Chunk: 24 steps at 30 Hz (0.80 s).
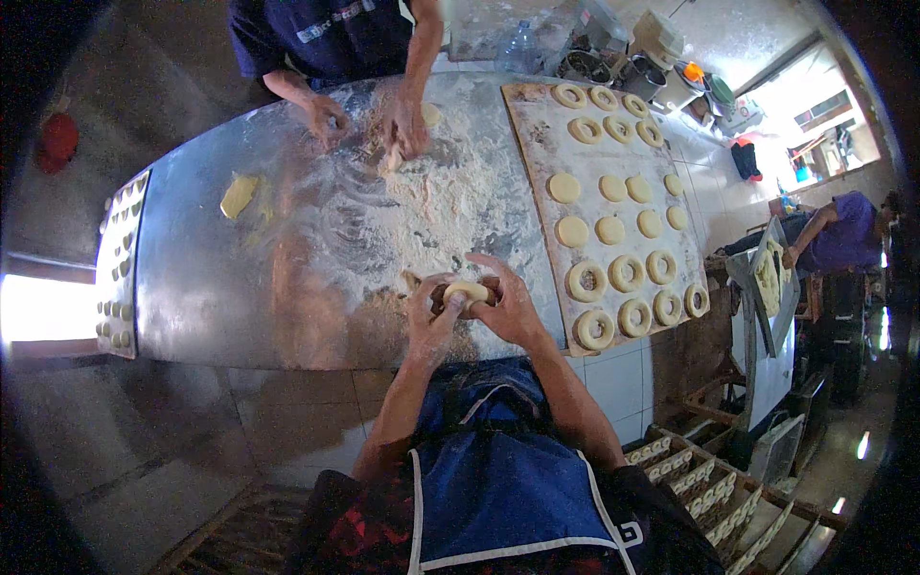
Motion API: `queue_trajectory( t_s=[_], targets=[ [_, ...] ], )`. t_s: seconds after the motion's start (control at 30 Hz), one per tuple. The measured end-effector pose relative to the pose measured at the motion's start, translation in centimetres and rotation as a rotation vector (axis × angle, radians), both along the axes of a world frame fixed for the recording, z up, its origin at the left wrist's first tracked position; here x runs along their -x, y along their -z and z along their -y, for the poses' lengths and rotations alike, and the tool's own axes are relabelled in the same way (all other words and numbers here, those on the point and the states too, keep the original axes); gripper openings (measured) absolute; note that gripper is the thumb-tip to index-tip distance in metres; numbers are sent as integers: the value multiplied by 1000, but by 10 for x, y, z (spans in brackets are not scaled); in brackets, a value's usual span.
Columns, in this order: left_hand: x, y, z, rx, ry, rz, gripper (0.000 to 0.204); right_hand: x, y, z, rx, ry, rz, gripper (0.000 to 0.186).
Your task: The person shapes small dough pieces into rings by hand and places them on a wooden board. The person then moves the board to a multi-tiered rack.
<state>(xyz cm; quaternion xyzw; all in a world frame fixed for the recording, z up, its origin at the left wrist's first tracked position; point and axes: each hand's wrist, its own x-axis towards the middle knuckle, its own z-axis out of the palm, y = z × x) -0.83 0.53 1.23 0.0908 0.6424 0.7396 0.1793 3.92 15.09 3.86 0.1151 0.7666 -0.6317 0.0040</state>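
Between my two hands is a small piece of pale dough (pixel 467 291), held just above the near edge of the metal table (pixel 211 307). My left hand (pixel 433 311) grips its left side, with the thumb pressed on the dough. My right hand (pixel 508 302) curls around the right side, its index finger lifted off. Part of the dough is hidden by my fingers. Loose flour (pixel 431 216) is spread over the table beyond my hands. To the right, a floured wooden board (pixel 537 125) carries several dough rings (pixel 627 274) and several flat dough rounds (pixel 572 231).
Across the table a co-worker's hands (pixel 407 129) work dough. A yellow lump (pixel 240 196) lies on the left of the table, and a tray of small dough pieces (pixel 117 287) sits at its left end. Lower right stands a rack (pixel 709 489) with filled boards. Another person (pixel 843 230) handles a tray.
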Motion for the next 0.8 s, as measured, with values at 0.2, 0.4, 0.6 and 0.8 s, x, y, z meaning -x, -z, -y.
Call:
queue_trajectory(
  t_s=[0.2, 0.4, 0.6, 0.8],
  targets=[
    [-8, 15, -8, -525, 109, 414, 41, 6, 6, -16, 295, -2, -24, 39],
    [6, 17, -64, -647, 137, 516, 57, 10, 49, -46, -808, -84, 33, 27],
    [-12, -38, -106, 683, 355, -247, 57, -1, 9, -88, -21, 471, -170, 28],
    [-1, -8, -162, -463, 464, 305, 60, -31, -5, -138, -915, 306, -23, 35]
  ],
)
